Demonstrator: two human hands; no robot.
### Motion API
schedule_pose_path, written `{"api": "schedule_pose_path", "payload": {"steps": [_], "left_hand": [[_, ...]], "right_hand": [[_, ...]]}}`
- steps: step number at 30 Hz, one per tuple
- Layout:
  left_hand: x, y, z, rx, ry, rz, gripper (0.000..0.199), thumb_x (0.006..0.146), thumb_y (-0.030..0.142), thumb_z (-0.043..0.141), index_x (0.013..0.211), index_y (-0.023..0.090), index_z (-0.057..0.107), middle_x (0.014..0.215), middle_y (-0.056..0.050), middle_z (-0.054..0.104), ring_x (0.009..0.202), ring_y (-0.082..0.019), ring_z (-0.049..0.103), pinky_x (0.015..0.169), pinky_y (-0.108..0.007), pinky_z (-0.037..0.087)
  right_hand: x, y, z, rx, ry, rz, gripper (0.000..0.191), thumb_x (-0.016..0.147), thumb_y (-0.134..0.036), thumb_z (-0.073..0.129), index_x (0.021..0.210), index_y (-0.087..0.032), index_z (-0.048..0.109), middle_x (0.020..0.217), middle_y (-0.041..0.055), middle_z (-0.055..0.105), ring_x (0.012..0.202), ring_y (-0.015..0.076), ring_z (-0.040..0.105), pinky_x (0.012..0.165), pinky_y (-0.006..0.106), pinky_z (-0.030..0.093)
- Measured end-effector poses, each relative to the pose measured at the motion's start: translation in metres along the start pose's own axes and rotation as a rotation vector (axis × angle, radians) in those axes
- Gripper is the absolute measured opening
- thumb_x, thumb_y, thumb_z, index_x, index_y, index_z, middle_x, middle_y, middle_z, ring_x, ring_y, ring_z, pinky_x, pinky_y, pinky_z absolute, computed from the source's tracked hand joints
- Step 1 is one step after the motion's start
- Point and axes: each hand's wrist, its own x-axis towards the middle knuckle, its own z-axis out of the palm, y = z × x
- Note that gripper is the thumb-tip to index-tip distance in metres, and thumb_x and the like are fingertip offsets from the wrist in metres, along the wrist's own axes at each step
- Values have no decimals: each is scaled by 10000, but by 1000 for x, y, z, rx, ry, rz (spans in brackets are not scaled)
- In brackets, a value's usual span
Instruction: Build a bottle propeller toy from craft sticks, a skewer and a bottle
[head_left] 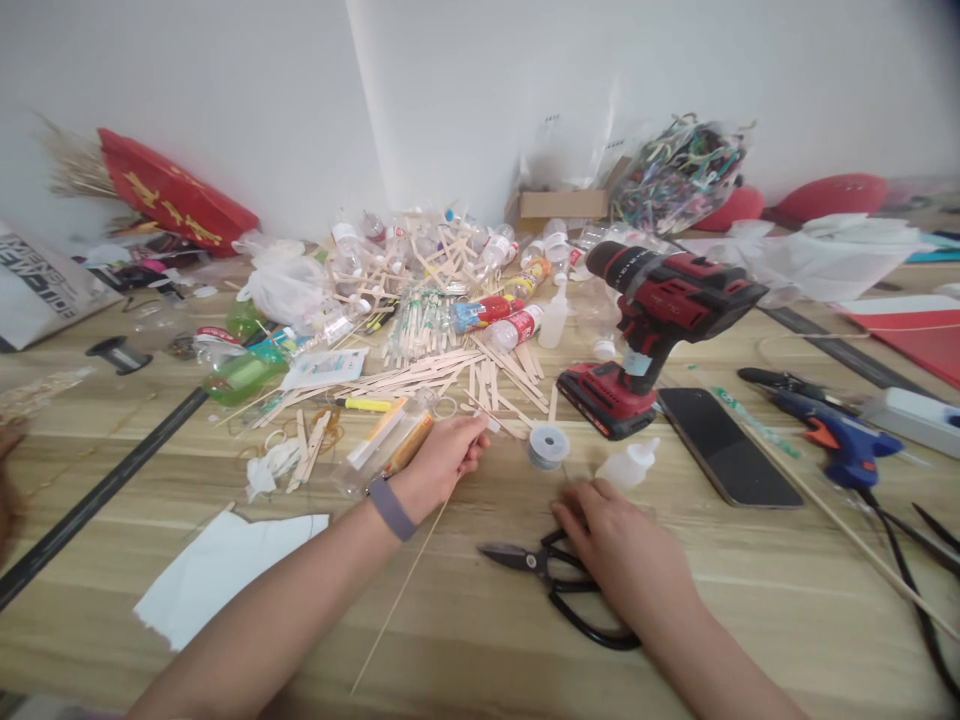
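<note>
My left hand [448,452] is closed around a thin wooden stick [401,592], whose long end slants down toward the table's near side. A small whitish piece shows at its fingertips, too blurred to name. My right hand [626,545] lies low over the table with curled fingers, partly covering the black handles of a pair of scissors [531,562]. Whatever its fingertips pinch is hidden. A thin line, perhaps wire, shows between those fingertips and a small spool of grey wire [549,447]. Just beyond the right hand, a small white squeeze bottle [628,464] lies on its side.
A red cordless drill [660,320] stands upright beyond my right hand. A phone [729,446] and a blue glue gun [832,430] lie to the right. Wooden craft sticks [420,372] and plastic bottles are heaped ahead. Torn white paper [225,575] lies left. Another person's hand [9,480] shows at the left edge.
</note>
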Motion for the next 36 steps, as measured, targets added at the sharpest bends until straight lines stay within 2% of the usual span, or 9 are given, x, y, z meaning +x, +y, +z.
{"api": "schedule_pose_path", "payload": {"steps": [4, 14, 22, 30, 36], "left_hand": [[-2, 0, 0, -7, -8, 10, 214, 838, 253, 560, 659, 157, 492, 615, 24, 491, 458, -42, 333, 410, -174, 182], [0, -3, -1, -31, -4, 29, 175, 816, 213, 545, 655, 158, 502, 623, 14, 521, 468, -49, 363, 420, -182, 199], [1, -5, 0, -71, -1, 5, 202, 831, 226, 537, 645, 159, 496, 604, 9, 519, 453, -45, 358, 411, -175, 199], [-7, -1, 1, -97, -17, -3, 214, 831, 232, 556, 642, 155, 492, 614, 17, 510, 450, -33, 342, 411, -169, 191], [-28, 2, -3, -142, -83, -22, 248, 815, 311, 592, 648, 156, 494, 623, 25, 497, 453, -25, 320, 420, -161, 209]], "right_hand": [[4, 2, -1, -33, -46, 60, 216, 953, -288, 473, 843, -214, 644, 899, 35, 715, 746, 241, 724, 512, 283, 383], [9, -4, 1, -134, -61, 102, 221, 960, -236, 450, 867, -145, 629, 856, 92, 706, 696, 296, 727, 468, 304, 352], [7, -1, 2, -112, -23, 97, 224, 967, -284, 442, 896, -196, 635, 896, 55, 719, 692, 265, 731, 456, 293, 356], [12, 1, 6, -117, 48, 72, 192, 921, -213, 515, 794, -153, 644, 755, 78, 709, 594, 262, 710, 420, 277, 288], [6, 1, 7, -41, 152, -11, 246, 946, -319, 473, 875, -181, 665, 796, 55, 691, 631, 226, 695, 476, 283, 406]]}}
